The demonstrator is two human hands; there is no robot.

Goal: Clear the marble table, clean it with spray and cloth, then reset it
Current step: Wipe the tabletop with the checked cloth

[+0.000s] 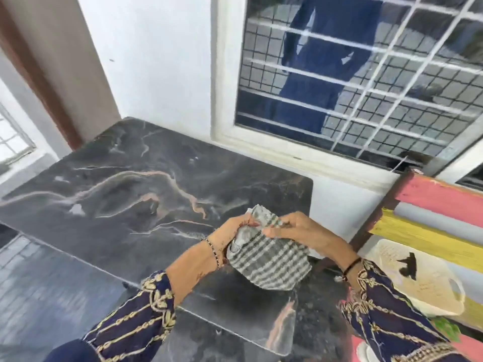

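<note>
Left hand (231, 231) and right hand (296, 231) grip cloth (269, 265) near white tub (431, 307).

Both forearms reach forward from the near side and angle inward, so the hands come together in the middle. The left hand (230, 233) curls its fingers round the left side of a striped cloth (269, 259). The right hand (295, 229) pinches the cloth's top edge, thumb pointing left. The hands are just beside each other, the wrists well apart.
</note>
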